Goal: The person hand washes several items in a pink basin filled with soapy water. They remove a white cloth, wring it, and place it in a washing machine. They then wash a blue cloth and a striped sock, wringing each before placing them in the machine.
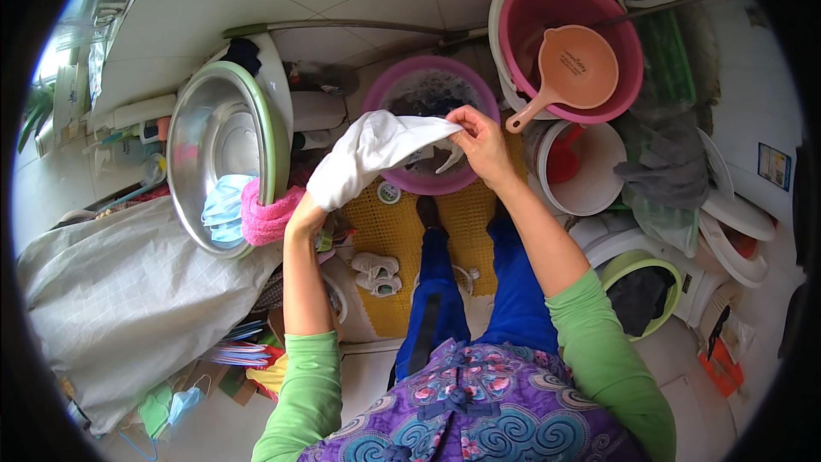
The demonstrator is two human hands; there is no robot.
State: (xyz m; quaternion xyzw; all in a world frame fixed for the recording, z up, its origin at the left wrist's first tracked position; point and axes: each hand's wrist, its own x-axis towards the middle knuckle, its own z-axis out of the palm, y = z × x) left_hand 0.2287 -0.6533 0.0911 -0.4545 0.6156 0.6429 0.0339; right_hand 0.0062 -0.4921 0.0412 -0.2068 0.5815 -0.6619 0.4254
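Observation:
A white cloth item, perhaps a sock or sleeve (378,151), is stretched between my hands. My left hand (306,217) is inside it up to the wrist, so its fingers are hidden. With thumb and fingers my right hand (484,146) pinches the narrow far end. Under the cloth stands a purple plastic basin (431,187) on the floor. Sudsy water and dark fabric (442,102) show in the basin, and a thin white strip (451,160) hangs beneath my right hand.
At left, a steel basin (240,141) holds blue face masks (226,205), with a pink towel (269,212) over its rim. An orange dipper (580,67) lies across a pink bucket (632,77) at right. White shoes (376,273) sit on a yellow mat (385,237).

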